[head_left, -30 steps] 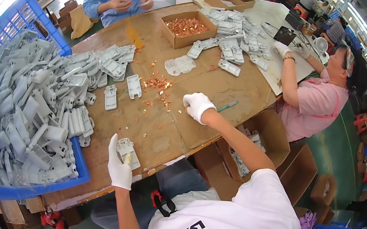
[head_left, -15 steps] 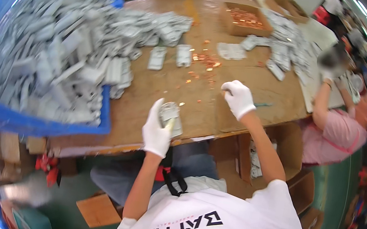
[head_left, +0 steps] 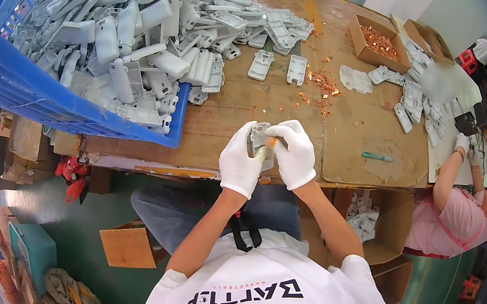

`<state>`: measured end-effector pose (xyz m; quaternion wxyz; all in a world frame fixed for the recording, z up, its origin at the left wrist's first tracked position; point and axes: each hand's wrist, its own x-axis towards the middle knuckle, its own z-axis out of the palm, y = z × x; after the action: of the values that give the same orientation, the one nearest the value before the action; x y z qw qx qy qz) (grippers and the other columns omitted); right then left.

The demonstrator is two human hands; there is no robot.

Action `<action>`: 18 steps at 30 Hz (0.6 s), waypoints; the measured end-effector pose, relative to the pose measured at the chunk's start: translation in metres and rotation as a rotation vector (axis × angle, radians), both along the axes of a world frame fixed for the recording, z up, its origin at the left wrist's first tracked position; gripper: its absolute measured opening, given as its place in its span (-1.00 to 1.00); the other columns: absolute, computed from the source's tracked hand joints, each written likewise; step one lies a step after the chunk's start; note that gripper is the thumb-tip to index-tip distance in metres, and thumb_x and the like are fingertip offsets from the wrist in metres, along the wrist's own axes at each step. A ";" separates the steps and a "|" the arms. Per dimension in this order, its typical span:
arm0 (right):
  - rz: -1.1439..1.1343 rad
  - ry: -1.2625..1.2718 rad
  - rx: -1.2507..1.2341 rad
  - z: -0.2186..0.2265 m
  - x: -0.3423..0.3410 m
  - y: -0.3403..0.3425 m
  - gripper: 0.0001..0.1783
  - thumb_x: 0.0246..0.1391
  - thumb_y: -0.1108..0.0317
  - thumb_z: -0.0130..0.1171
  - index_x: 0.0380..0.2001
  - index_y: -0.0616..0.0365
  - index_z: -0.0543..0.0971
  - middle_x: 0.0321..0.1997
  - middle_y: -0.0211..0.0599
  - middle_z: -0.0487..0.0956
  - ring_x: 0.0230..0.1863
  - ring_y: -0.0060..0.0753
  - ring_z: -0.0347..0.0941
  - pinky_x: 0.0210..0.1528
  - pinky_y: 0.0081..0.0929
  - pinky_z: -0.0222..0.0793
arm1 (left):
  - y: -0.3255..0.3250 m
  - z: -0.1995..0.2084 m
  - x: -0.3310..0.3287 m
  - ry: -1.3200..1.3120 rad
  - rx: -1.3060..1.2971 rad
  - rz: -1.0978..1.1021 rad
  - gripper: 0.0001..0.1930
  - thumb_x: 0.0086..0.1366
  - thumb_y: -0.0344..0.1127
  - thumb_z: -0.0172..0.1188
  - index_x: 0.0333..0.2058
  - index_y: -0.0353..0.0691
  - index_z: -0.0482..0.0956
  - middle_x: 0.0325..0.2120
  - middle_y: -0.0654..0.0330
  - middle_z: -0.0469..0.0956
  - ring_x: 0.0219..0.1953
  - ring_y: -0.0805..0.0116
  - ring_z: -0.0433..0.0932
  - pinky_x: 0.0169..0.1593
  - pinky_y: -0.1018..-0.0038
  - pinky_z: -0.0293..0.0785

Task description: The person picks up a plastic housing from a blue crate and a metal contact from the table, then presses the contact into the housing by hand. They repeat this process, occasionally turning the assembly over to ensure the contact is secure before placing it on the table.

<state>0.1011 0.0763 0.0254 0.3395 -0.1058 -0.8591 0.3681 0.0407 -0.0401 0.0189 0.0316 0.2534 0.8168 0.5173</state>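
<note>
Both my hands wear white gloves and meet above the near edge of the table. My left hand (head_left: 240, 164) is closed round a light grey plastic housing (head_left: 259, 130), thumb across its face. At the housing's right side, my right hand (head_left: 295, 157) pinches a small copper-orange piece (head_left: 271, 142), its exact shape partly hidden by the fingers. Farther out lie two single housings, the left one (head_left: 261, 64) and the right one (head_left: 296, 70). Right of them is a loose scatter of small copper pieces (head_left: 324, 83).
A blue crate (head_left: 70, 119) heaped with grey housings fills the left, spilling onto the table. A carton (head_left: 376, 57) of copper pieces stands far right. A green pen-like tool (head_left: 378, 157) lies at right. A person in pink (head_left: 459, 215) works beyond; below is a cardboard box (head_left: 395, 222).
My right hand has come left and toward me, from over the table to the housing in my left hand. My left hand has kept its hold. The head view has shifted.
</note>
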 end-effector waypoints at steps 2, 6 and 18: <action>-0.025 0.026 -0.160 -0.002 -0.001 0.002 -0.81 -0.09 0.63 0.20 -0.33 0.20 0.56 -0.39 -0.28 0.52 -0.37 -0.36 0.51 -0.27 -0.51 0.42 | -0.001 -0.005 -0.007 -0.042 0.009 0.010 -0.49 0.03 -0.47 0.29 0.02 -0.23 0.47 -0.11 0.01 0.57 -0.06 0.06 0.56 0.00 0.34 0.48; -0.068 -0.126 -0.285 -0.009 0.014 0.016 -0.86 0.03 0.63 0.16 -0.30 0.25 0.52 -0.37 -0.31 0.57 -0.32 -0.57 0.51 -0.22 -0.58 0.42 | -0.003 -0.014 -0.031 0.001 -0.176 0.054 -0.45 -0.03 -0.43 0.35 0.03 -0.22 0.48 -0.06 0.03 0.55 -0.01 0.07 0.52 0.06 0.33 0.43; -0.144 -0.114 -0.248 -0.049 0.038 0.045 -0.85 -0.05 0.55 0.25 -0.33 0.22 0.58 -0.36 -0.27 0.58 -0.32 -0.42 0.51 -0.23 -0.55 0.40 | -0.008 -0.022 -0.068 0.157 -0.350 -0.057 -0.50 0.18 -0.40 0.15 0.13 0.08 0.38 -0.09 0.11 0.51 -0.09 0.02 0.52 -0.08 0.21 0.45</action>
<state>0.1389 0.1214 -0.0240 0.2998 -0.2290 -0.8151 0.4395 -0.0278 -0.0485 -0.0029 0.0260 0.3067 0.8867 0.3449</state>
